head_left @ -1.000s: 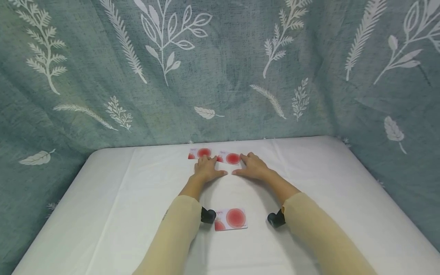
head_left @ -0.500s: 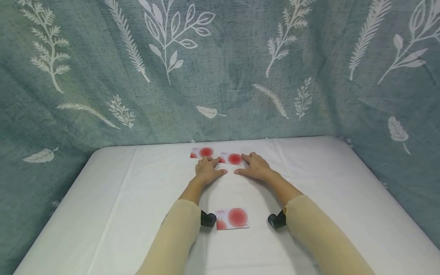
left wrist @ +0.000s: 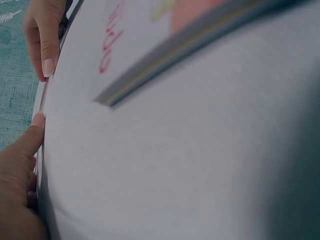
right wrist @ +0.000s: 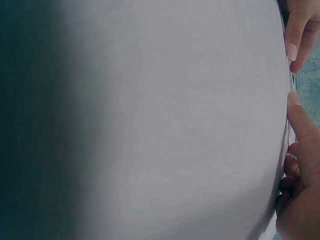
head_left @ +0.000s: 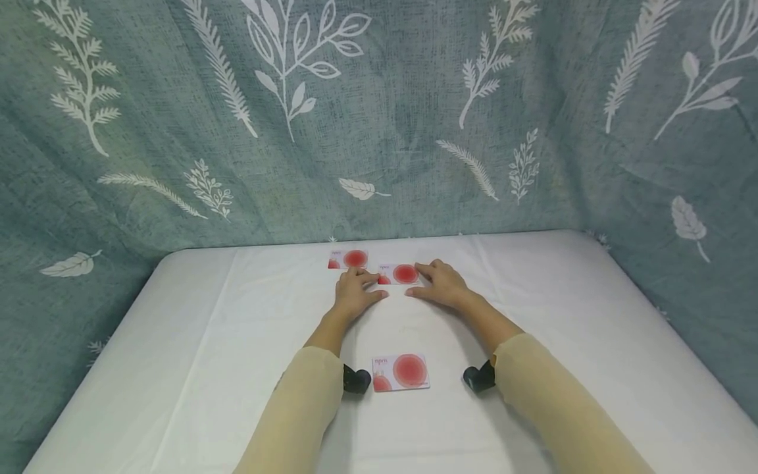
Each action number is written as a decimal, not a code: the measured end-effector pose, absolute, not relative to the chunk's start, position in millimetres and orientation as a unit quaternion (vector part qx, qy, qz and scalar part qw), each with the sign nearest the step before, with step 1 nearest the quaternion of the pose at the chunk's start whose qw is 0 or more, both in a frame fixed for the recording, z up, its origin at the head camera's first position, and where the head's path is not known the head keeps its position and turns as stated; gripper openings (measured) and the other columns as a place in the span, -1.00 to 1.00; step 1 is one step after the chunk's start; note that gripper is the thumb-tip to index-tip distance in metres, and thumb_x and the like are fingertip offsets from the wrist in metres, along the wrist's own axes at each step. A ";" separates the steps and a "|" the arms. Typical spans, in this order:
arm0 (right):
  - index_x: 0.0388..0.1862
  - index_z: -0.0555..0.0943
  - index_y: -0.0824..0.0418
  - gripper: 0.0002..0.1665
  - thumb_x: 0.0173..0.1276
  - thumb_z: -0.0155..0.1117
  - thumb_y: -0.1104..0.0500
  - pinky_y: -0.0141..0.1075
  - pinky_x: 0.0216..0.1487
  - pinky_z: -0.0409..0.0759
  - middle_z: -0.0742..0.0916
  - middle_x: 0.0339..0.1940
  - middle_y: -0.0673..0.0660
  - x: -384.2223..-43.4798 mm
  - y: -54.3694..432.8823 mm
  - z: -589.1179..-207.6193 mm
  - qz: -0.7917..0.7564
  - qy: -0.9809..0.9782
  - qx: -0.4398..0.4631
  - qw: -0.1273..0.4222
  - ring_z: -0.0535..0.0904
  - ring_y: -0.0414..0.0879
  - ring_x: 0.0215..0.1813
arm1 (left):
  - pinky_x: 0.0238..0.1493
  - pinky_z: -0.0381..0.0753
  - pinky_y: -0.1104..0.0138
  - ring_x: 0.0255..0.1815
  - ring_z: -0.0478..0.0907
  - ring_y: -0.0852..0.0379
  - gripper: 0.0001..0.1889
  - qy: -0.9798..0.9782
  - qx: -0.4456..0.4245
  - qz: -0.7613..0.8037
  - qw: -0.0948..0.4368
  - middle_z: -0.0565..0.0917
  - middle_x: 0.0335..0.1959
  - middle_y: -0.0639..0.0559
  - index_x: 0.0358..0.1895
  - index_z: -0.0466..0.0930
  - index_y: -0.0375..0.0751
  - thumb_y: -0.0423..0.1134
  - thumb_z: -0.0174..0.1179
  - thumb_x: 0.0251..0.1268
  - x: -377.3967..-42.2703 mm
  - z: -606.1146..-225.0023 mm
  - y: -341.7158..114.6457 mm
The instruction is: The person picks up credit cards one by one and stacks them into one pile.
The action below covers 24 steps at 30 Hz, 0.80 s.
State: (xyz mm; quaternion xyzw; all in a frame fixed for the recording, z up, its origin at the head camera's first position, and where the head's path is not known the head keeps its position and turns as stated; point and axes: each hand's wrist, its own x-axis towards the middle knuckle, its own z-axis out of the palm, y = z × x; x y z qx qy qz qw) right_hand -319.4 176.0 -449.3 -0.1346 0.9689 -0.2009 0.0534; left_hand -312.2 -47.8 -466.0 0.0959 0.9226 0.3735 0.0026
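Note:
A white card with a red circle (head_left: 405,274) lies between my hands near the back of the table. My left hand (head_left: 352,293) has its index fingertip at the card's left edge, thumb stretched inward. At the right edge is the index fingertip of my right hand (head_left: 444,285), its thumb also extended. A second, similar card (head_left: 348,259) lies further back to the left, just beyond my left fingers. Closer to me sits a small stack of matching cards (head_left: 401,372), its layered side showing in the left wrist view (left wrist: 135,45).
A white cloth (head_left: 249,375) covers the table, whose far edge runs close behind the cards. Behind it hangs a green curtain with white leaf prints (head_left: 403,118). Black wrist cameras (head_left: 357,380) sit at both cuffs, the left one right beside the stack.
The card between my hands has turned slightly, from a tilt to nearly level. My fingertips stay at its two ends. The other card and the stack keep their places.

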 end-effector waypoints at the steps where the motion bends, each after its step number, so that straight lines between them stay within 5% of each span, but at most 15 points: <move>1: 0.41 0.30 0.16 -0.09 0.18 0.28 -0.25 -0.09 -0.04 0.44 0.52 -0.01 0.25 -319.9 176.6 -449.2 -0.201 0.969 -0.134 0.054 0.44 0.06 -0.06 | 0.23 0.27 0.03 0.18 0.31 -0.09 -0.50 0.921 0.097 0.376 0.000 0.45 0.12 -0.10 0.14 0.59 -0.06 -0.05 0.36 0.09 -312.1 -466.3 -47.8; 24: 0.37 0.37 0.09 -0.12 0.14 0.33 -0.25 -0.22 -0.21 0.39 0.54 -0.12 0.19 -319.6 178.9 -453.5 -0.224 0.965 -0.134 0.037 0.40 -0.04 -0.21 | 0.22 0.14 0.05 0.20 0.22 -0.09 -0.20 0.956 0.089 0.263 0.089 0.31 0.22 -0.16 0.45 0.16 0.09 0.18 0.21 0.15 -316.7 -451.7 -39.5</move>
